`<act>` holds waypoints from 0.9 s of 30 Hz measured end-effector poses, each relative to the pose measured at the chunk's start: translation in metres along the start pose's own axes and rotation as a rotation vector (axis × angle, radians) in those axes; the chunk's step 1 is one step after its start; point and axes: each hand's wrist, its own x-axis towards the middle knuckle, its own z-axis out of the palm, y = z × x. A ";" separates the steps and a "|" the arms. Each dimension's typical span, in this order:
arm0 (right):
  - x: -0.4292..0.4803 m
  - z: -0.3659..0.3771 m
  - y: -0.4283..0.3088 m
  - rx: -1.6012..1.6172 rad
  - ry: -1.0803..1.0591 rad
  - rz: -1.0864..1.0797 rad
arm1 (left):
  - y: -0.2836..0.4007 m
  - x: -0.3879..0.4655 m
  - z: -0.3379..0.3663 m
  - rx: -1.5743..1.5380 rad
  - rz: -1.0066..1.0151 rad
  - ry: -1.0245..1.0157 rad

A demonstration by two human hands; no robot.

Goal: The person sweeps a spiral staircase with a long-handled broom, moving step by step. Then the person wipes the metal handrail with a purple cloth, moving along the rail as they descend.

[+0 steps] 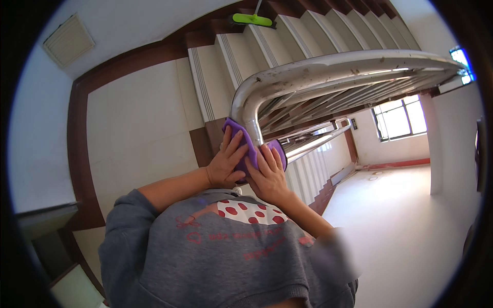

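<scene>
A purple cloth is draped around the curved end of a stainless-steel handrail. My left hand presses the cloth from the left side, its fingers extended over the fabric. On the right side, my right hand holds the same cloth against the metal with bent fingers. The two hands are close together, just in front of my chest. Most of the metal under the cloth is hidden. Dark specks mark the top of the bare rail beyond the bend.
Tiled stairs with grooved nosings rise beyond the rail. A broom with a lime-green head rests on them. Metal balusters run below the handrail. To the right, a lower flight leads down towards a floor by a window.
</scene>
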 end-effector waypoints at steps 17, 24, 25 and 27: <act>0.035 -0.008 0.009 0.004 -0.094 -0.045 | 0.006 0.026 -0.009 0.043 -0.133 0.067; 0.047 -0.002 0.009 0.157 0.013 0.120 | 0.013 0.059 -0.043 0.214 -0.213 -0.017; 0.047 -0.003 0.007 0.163 0.009 0.126 | 0.014 0.060 -0.038 0.159 -0.213 0.009; 0.047 -0.005 0.003 0.173 0.004 0.140 | 0.014 0.060 -0.026 0.049 -0.209 0.057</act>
